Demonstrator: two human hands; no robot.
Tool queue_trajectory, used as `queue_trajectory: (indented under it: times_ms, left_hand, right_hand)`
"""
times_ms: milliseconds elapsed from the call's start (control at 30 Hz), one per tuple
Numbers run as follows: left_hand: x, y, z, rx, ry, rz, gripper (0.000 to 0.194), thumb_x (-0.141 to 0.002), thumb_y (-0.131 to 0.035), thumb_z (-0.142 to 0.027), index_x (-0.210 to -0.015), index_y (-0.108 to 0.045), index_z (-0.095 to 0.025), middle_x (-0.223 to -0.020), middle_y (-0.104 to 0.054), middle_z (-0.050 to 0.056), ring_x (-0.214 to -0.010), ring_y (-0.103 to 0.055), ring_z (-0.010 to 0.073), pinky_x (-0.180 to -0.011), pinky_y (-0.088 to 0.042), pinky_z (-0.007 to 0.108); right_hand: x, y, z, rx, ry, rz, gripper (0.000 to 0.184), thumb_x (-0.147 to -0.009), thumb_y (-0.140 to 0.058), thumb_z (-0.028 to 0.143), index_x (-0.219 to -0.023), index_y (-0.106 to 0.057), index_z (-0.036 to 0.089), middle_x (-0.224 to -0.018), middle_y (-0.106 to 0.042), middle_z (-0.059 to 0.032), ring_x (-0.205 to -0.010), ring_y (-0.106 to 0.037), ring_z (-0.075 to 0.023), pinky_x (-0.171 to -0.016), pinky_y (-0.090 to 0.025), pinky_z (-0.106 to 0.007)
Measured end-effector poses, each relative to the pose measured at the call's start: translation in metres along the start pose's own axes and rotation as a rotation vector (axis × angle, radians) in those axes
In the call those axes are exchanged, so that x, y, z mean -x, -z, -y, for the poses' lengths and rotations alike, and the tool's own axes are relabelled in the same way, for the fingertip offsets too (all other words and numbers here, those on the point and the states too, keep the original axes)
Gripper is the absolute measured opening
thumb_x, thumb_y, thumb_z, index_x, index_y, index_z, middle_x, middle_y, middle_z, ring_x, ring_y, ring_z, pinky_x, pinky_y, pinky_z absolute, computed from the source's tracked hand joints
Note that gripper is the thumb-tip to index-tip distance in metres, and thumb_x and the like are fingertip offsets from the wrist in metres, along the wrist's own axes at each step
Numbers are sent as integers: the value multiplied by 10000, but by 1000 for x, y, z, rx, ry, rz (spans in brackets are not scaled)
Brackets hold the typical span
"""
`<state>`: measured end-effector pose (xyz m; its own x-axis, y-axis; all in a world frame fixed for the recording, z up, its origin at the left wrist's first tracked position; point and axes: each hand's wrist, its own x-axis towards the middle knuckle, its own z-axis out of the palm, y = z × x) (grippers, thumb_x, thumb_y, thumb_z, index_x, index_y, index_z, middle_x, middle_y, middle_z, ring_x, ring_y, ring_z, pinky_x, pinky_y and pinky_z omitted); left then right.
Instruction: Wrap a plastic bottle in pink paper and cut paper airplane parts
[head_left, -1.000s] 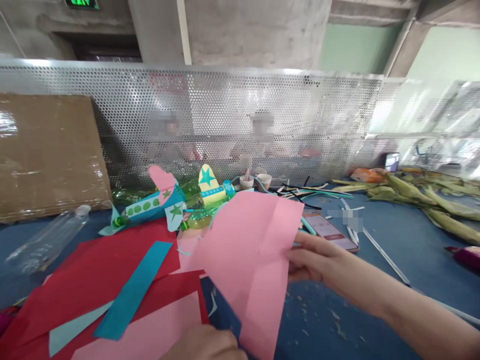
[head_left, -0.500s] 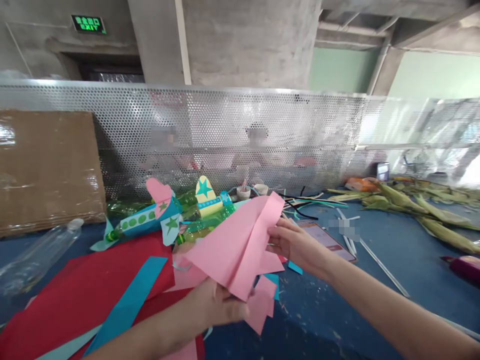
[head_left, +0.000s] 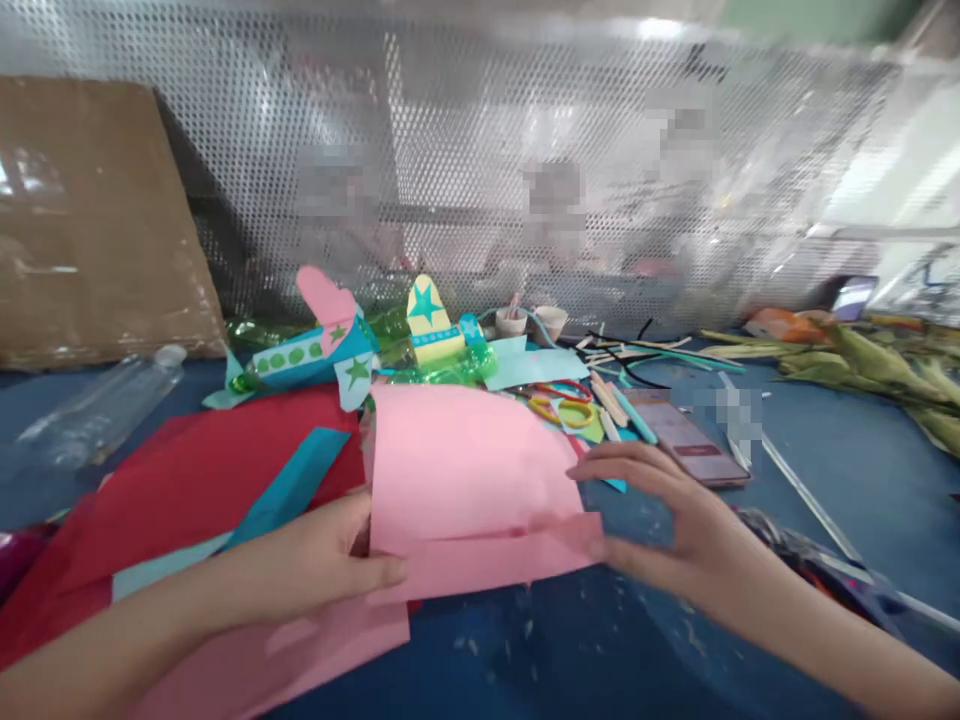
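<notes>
A sheet of pink paper (head_left: 465, 460) with a folded strip along its near edge is held over the table in front of me. My left hand (head_left: 337, 555) pinches its left edge, thumb on top of the strip. At the opposite edge is my right hand (head_left: 660, 510), thumb and fingers spread apart, their tips at the paper's edge and strip corner. Red paper (head_left: 247, 450) lies to the left with a blue strip (head_left: 292, 485) on it. Another pink sheet (head_left: 330, 655) lies below my left hand.
Behind the paper lie decorated green bottles (head_left: 300, 350), yellow-handled scissors (head_left: 562, 410) and two small cups (head_left: 550, 320). A phone (head_left: 686, 435) is on the right, near corn husks (head_left: 862, 355). A clear bottle (head_left: 105, 410) and cardboard (head_left: 97, 220) stand left; a perforated metal screen (head_left: 465, 130) closes the back.
The pink paper has turned from a slanted position to lying nearly level, its strip now toward me. My right hand has opened wider. The view has tilted down.
</notes>
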<state>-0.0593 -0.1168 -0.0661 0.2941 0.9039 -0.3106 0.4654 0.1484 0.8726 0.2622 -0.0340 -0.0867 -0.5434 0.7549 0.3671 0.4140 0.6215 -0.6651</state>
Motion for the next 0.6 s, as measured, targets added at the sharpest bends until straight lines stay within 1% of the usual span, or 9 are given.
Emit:
queue_trajectory:
  times_ms: [67, 133, 233, 267, 333, 367, 433, 500, 600]
  left_hand:
    - [9, -5, 11, 49, 30, -3, 568, -820, -674, -326, -1354, -499, -249, -1316, -637, 55, -1203, -595, 269, -992, -496, 399]
    - [16, -11, 21, 96, 70, -101, 784, -810, -700, -366, -1483, -309, -272, -1322, -620, 84, -1209, -589, 274, -989, -500, 408]
    - [28, -24, 32, -19, 95, -453, 1069, -761, -730, -473, -1545, -19, -327, -1310, -583, 122, -1060, -659, 297, -837, -580, 434]
    - [33, -31, 34, -156, 77, -607, 1106, -736, -740, -505, -1545, -2, -346, -1340, -544, 131, -1052, -652, 316, -814, -585, 460]
    - [44, -45, 37, -526, -16, -836, 1065, -706, -737, -575, -1543, -113, -363, -1421, -451, 134, -1157, -574, 372, -885, -542, 541]
    - [50, -53, 38, -680, -91, -857, 980, -721, -705, -613, -1526, -212, -352, -1432, -440, 125, -1220, -518, 395, -940, -502, 573]
    - [59, -69, 40, -842, -266, -729, 746, -768, -666, -621, -1408, -445, -305, -1344, -526, 96, -1235, -505, 358, -1000, -481, 513]
    - [63, -81, 42, -902, -402, -624, 456, -845, -653, -492, -1230, -583, -256, -1189, -625, 62, -1161, -562, 273, -1036, -470, 395]
    - [61, -89, 44, -882, -487, -600, 150, -901, -592, -230, -1044, -632, -215, -1043, -685, 32, -1054, -620, 184, -1029, -461, 266]
  right_hand:
    - [15, -10, 6, 144, 62, 140, 452, -812, -715, 237, -1224, -569, 353, -1102, -663, -16, -1066, -623, -218, -935, -518, -384]
    - [24, -20, 11, 210, 132, 168, 477, -834, -665, 173, -1259, -529, 339, -1045, -667, -17, -994, -635, -214, -870, -539, -369]
    - [25, -28, 14, 302, 172, 130, 393, -847, -644, 170, -1204, -556, 309, -1017, -616, -50, -960, -608, -241, -817, -539, -394]
    - [24, -29, 14, 320, 169, 135, 347, -844, -646, 174, -1158, -576, 304, -1000, -595, -55, -950, -596, -248, -794, -538, -398]
    - [23, -28, 16, 322, 171, 168, 206, -846, -629, 162, -1003, -602, 291, -962, -564, -52, -916, -581, -247, -754, -528, -391]
    - [23, -28, 18, 309, 176, 190, 155, -851, -605, 144, -927, -591, 279, -959, -560, -49, -907, -580, -239, -744, -522, -381]
    - [26, -27, 21, 268, 186, 259, 172, -844, -542, 88, -843, -546, 259, -989, -584, -44, -926, -591, -216, -756, -519, -354]
    - [31, -26, 24, 223, 188, 344, 242, -804, -478, 23, -841, -526, 258, -1032, -629, -24, -980, -610, -184, -800, -523, -317]
    - [38, -22, 21, 198, 190, 419, 334, -798, -458, 7, -977, -553, 272, -1077, -683, 0, -1057, -626, -142, -895, -521, -270]
